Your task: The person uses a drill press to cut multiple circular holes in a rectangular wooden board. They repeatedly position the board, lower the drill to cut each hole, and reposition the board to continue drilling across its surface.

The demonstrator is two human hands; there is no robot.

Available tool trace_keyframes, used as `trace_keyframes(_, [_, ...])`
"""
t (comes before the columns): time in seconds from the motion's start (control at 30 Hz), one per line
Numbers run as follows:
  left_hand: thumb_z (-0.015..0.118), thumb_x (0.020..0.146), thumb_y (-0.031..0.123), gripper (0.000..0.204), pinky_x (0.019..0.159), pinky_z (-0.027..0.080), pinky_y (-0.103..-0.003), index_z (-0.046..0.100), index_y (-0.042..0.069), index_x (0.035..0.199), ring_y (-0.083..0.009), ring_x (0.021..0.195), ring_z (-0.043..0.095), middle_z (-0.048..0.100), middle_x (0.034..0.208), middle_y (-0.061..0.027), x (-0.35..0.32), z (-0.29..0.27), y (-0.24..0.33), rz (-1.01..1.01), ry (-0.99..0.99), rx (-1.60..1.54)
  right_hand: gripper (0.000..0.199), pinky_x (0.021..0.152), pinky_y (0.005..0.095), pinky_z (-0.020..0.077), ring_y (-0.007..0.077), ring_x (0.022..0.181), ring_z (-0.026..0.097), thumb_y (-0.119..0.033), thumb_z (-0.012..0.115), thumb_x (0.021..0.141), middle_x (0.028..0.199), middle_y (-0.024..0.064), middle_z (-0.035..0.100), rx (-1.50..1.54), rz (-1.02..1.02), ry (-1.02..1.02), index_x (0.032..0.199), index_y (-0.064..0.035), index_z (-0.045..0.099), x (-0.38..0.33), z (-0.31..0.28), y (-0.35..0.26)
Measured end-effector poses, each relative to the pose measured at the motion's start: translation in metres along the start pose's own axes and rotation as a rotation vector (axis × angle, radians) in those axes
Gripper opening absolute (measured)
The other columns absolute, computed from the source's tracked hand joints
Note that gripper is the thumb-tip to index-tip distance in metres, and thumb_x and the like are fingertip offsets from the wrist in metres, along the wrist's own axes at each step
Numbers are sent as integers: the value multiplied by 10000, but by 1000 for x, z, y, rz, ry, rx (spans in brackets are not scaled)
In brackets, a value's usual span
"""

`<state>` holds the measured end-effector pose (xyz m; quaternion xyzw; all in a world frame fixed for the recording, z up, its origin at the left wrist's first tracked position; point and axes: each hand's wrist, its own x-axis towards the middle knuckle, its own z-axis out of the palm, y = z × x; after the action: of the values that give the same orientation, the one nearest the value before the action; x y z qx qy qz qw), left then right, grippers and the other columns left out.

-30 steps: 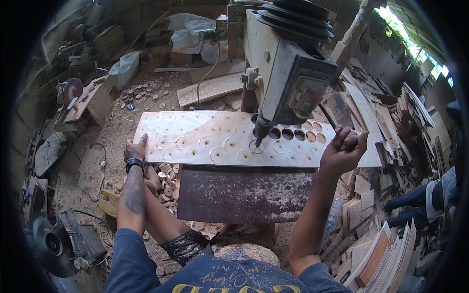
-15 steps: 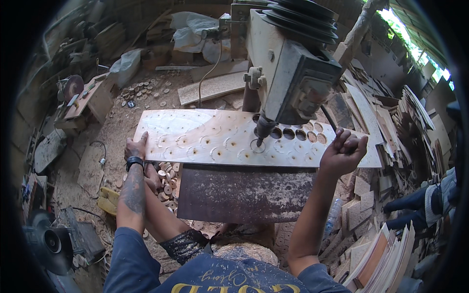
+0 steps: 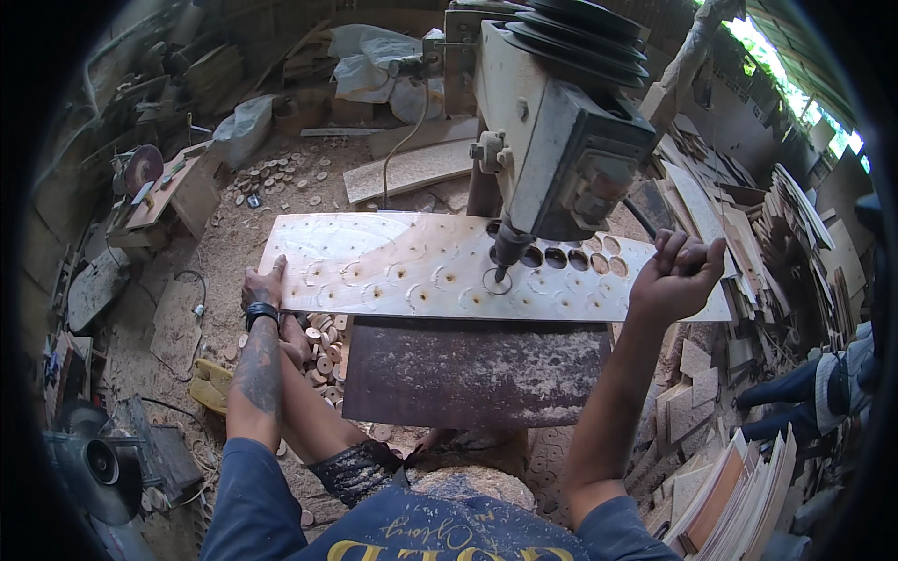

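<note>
A: Board [image 3: 426, 257]?
B: Pale wood, mostly smooth, slight sheen toward its left end; shallow ring-shaped cuts roughen the face.
A: Drill [image 3: 533, 131]?
B: Painted metal housing, dull and scuffed.
A: Table [image 3: 458, 369]?
B: Dark, matt, patchy with pale dust; material undetermined.
A: Remaining items?
B: Shirt [image 3: 449, 524], matt cloth. Bag [image 3: 360, 75], thin crinkled plastic, glossy in places.

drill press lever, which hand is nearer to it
Right. The right hand is at the lower end of the lever; the left hand is farther off, on the left end of the board.
</note>
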<state>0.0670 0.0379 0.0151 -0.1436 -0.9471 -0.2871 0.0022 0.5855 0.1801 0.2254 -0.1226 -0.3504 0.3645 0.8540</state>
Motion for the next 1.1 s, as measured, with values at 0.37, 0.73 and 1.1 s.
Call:
trace_keyframes(0.37, [672,724,745,886,937,479,-504,582,36,1247,-404,1102,639,666,1176,-233,-4,-1,0,4,-5,40,468,502,309,272,117,441,244,-306,548,991,533,-20,259,-65,-14,29,610,-137,336,31,55,-10])
trace_keyframes(0.73, [655,741,745,873,947,471,-496,571,63,1280,-394,1118,630,664,1189,-226,-1,0,-3,-19,-61,64,302,396,251,289,80,430,385,-272,617,923,606,4,453,-364,91,-155,705,-94,507,107,108,7])
trace_keyframes(1.1, [692,732,711,810,927,495,-459,637,50,1196,-379,1086,648,679,1164,-219,24,-16,-31,48,14,15,320,480,312,424,123,497,503,-400,699,815,631,-13,556,-866,187,-267,827,-81,678,217,147,100])
